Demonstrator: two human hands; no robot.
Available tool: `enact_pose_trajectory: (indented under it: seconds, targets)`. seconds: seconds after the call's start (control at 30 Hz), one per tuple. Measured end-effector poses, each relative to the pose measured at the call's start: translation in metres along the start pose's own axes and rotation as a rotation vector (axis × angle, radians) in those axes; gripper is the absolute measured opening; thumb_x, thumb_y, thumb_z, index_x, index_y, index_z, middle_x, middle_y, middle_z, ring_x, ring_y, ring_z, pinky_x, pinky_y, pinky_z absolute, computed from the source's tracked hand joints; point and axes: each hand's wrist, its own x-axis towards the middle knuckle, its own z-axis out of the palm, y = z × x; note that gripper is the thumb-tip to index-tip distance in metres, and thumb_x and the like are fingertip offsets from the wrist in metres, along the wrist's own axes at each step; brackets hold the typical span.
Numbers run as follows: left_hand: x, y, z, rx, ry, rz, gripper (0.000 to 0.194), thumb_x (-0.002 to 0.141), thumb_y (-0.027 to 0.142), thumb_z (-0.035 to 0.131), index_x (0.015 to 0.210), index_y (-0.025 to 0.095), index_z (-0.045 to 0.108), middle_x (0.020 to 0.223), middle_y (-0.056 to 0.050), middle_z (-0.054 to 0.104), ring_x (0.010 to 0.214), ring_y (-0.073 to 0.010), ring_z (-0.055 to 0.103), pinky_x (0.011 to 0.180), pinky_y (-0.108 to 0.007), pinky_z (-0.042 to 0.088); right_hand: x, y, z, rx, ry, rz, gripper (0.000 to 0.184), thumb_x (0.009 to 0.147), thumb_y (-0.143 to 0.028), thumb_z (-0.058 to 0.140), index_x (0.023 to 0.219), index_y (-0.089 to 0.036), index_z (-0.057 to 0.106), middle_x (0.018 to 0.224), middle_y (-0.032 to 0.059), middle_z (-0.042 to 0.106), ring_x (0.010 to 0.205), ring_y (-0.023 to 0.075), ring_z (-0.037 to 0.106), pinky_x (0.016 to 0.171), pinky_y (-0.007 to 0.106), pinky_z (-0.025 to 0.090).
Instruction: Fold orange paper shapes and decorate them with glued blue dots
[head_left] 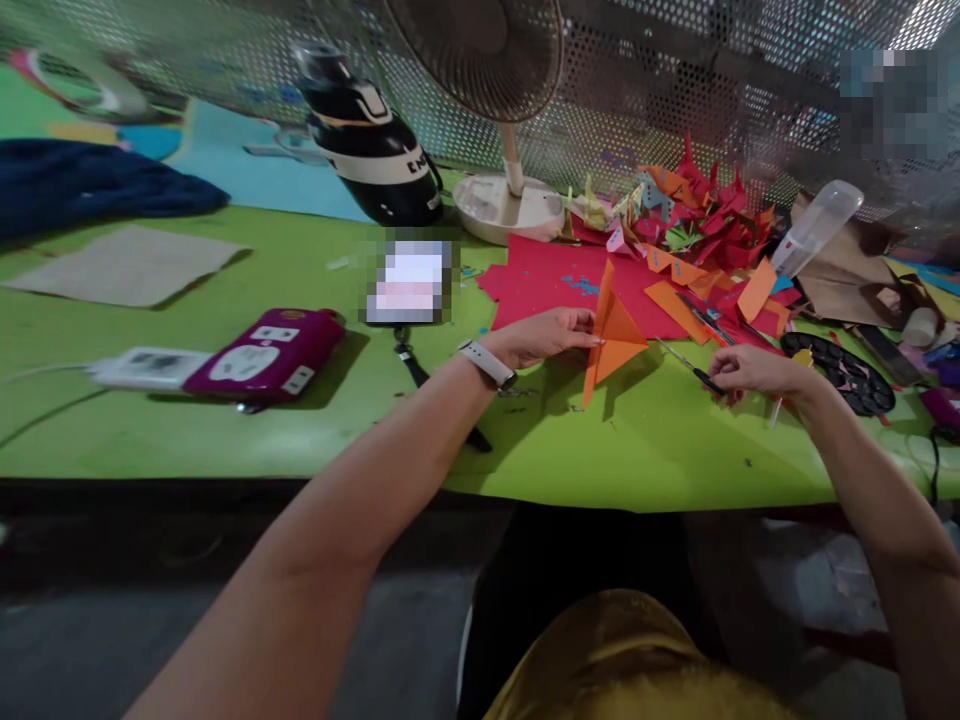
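My left hand [559, 335] pinches a folded sheet of orange paper [619, 335] by its left side, with fingers and thumb closed on it. The paper has a triangular flap pointing right and stands just above the green tabletop. To its right, my right hand [754, 372] is closed around the black handle of a slim pointed metal tool [694, 370]; I cannot make out its exact kind. The tool's tip points left, close to the paper's right corner. Behind both hands lies a red paper sheet [540, 285] with small blue scraps on it.
A heap of folded paper pieces [697, 215] lies at the back right, near a clear bottle [821, 225] and a black round tray [840, 375]. A fan [514, 195], a black flask [379, 150], a phone [409, 280] and a purple power strip [266, 355] stand or lie leftward.
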Motion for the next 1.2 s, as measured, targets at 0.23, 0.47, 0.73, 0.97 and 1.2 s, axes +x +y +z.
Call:
enact_pose_trajectory:
  seconds: [0.23, 0.47, 0.73, 0.97, 1.2]
  targets:
    - [0.001, -0.002, 0.001, -0.024, 0.057, -0.132, 0.011, 0.073, 0.020, 0.076, 0.078, 0.017, 0.067, 0.078, 0.001, 0.069, 0.067, -0.0099, 0.063, 0.070, -0.025, 0.052, -0.016, 0.014, 0.015, 0.052, 0.049, -0.017, 0.059, 0.065, -0.075, 0.068, 0.074, -0.020, 0.052, 0.065, 0.0017, 0.065, 0.053, 0.0120, 0.060, 0.051, 0.025, 0.046]
    - [0.000, -0.003, 0.005, -0.067, 0.036, -0.085, 0.021, 0.073, 0.016, 0.077, 0.090, 0.017, 0.065, 0.083, 0.000, 0.070, 0.071, -0.0110, 0.065, 0.069, -0.024, 0.052, -0.019, 0.001, 0.023, 0.047, -0.039, -0.051, 0.051, 0.068, -0.067, 0.071, 0.076, -0.020, 0.054, 0.071, 0.0014, 0.063, 0.060, 0.0134, 0.059, 0.054, 0.026, 0.045]
    - [0.000, -0.004, 0.004, -0.048, 0.033, -0.072, 0.019, 0.071, 0.012, 0.077, 0.080, 0.017, 0.060, 0.076, 0.004, 0.066, 0.069, -0.0071, 0.063, 0.073, -0.022, 0.052, -0.023, -0.006, 0.028, -0.015, -0.080, -0.036, 0.049, 0.070, -0.066, 0.069, 0.077, -0.020, 0.056, 0.068, 0.0005, 0.061, 0.055, 0.0114, 0.054, 0.051, 0.025, 0.043]
    - [0.000, -0.007, 0.000, 0.056, -0.004, -0.092, 0.019, 0.068, 0.022, 0.080, 0.079, 0.018, 0.066, 0.079, 0.003, 0.068, 0.075, -0.0103, 0.065, 0.081, -0.027, 0.052, -0.023, -0.006, 0.030, 0.019, -0.075, -0.054, 0.046, 0.072, -0.063, 0.069, 0.078, -0.019, 0.057, 0.071, 0.0015, 0.061, 0.064, 0.0132, 0.061, 0.051, 0.024, 0.044]
    - [0.000, -0.008, 0.000, 0.055, 0.008, -0.099, 0.019, 0.068, 0.024, 0.080, 0.079, 0.018, 0.065, 0.077, 0.003, 0.067, 0.071, -0.0096, 0.063, 0.075, -0.026, 0.053, -0.023, -0.009, 0.033, 0.014, -0.078, -0.053, 0.045, 0.073, -0.063, 0.069, 0.077, -0.020, 0.057, 0.069, 0.0014, 0.062, 0.065, 0.0134, 0.061, 0.049, 0.023, 0.043]
